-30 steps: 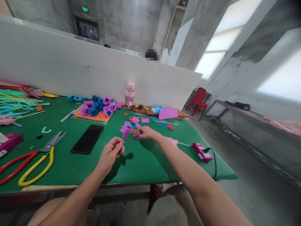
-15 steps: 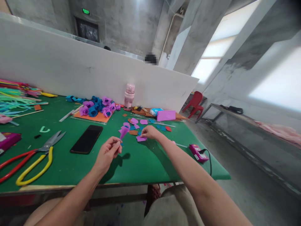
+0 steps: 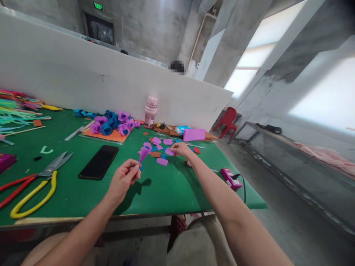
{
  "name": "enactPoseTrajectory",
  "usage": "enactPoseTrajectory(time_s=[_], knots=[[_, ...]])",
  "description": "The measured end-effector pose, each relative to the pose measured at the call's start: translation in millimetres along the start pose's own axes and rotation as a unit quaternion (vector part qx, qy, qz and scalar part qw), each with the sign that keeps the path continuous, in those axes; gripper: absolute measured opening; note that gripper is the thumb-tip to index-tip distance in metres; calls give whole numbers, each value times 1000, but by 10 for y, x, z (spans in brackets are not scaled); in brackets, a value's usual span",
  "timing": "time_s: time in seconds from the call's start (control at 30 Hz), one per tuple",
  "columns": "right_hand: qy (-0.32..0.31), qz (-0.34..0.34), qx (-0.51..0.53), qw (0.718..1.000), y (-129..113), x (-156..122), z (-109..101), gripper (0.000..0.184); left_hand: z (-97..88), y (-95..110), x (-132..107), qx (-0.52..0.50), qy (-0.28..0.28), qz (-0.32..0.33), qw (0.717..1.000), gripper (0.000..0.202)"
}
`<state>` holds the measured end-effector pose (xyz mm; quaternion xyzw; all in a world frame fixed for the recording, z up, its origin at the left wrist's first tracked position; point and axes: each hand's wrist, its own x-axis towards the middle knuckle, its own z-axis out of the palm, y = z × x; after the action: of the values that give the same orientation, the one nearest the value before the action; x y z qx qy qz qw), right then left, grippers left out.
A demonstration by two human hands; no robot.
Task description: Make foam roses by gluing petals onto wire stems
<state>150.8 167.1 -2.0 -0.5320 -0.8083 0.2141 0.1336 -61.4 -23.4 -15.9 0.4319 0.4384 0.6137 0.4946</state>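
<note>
The purple flower (image 3: 144,151) is up over the green table (image 3: 166,195), its narrow end pinched between the left hand's (image 3: 126,179) thumb and fingers. Right hand (image 3: 181,149) has its fingertips closed on a petal (image 3: 169,152), with loose cutouts (image 3: 162,161) lying around it. Phone's (image 3: 99,162) left of the left hand, scissors (image 3: 50,173) further left, finished-looking blooms (image 3: 111,123) behind.

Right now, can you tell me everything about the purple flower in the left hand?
The purple flower looks like thin paper. Petals flare at the top around a bit of blue, and it narrows downwards like a cone. It leans slightly right, its lower end pinched by the left hand above the green table.
</note>
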Motion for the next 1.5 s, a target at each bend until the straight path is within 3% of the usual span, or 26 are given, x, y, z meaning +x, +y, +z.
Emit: enactPoseTrajectory(time_s=[0.13,0.43,0.57,0.73,0.83,0.9,0.97,1.07,1.17,1.23,1.37,1.5], knots=[[28,-1,-65,997,-20,-41,78,14,-5,-1,1,-4,2,0,1000,19],[-42,-51,-115,991,-300,-223,407,8,-27,-8,2,-5,2,3,1000,17],[-40,-48,-110,992,-280,-228,438,18,-47,-18,6,-5,-1,3,1000,17],[-36,-62,-76,995,-272,-246,447,11,-56,-16,20,-15,-3,-2,1000,19],[-13,-73,-46,996,-356,-345,439,16,-65,-12,36,-34,-3,-8,999,19],[11,-82,4,997,-450,-475,444,18,-63,-2,50,-51,6,-20,998,21],[25,-89,130,987,-563,-650,470,16,-45,11,62,-53,27,-39,997,24],[27,-81,354,931,-741,-943,545,18,20,23,65,-29,45,-72,996,31],[45,-65,466,881,-884,-1183,643,21,109,17,41,-17,24,-95,995,36],[64,-62,489,868,-938,-1284,707,20,162,8,17,-10,3,-101,995,35],[93,-71,472,874,-941,-1355,779,20,214,-10,-11,30,-16,-98,995,32],[47,-72,477,875,-876,-1339,759,39,221,-25,-2,118,-2,-36,992,24]])
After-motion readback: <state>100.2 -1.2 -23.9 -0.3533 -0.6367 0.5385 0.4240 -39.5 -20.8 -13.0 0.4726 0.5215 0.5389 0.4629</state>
